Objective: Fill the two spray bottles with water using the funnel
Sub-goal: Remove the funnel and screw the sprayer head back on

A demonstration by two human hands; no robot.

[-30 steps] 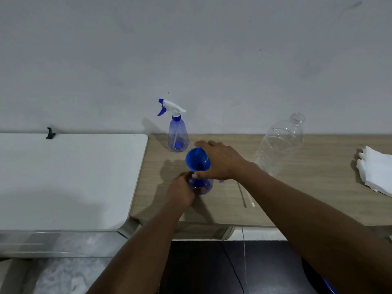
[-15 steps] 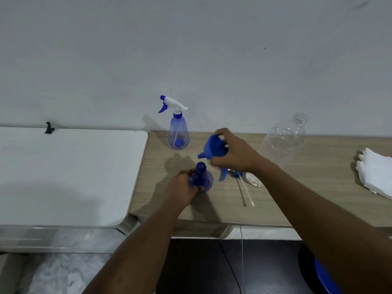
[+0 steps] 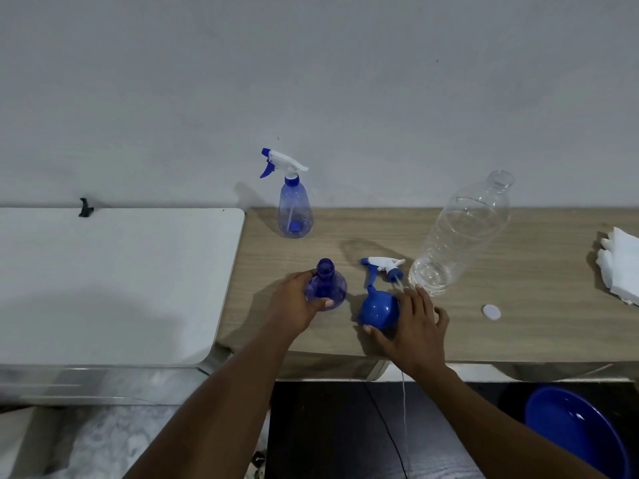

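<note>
We hold open bottle upright in left hand, fingers wrapped round base. Right hand cups funnel, laid wide-end down, spout pointing away. Sprayer lies just beyond, nearer right hand.

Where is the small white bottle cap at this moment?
In the head view, the white cap lies flat on the wooden table, to the right of the right hand and in front of the clear water bottle, touching neither.
</note>
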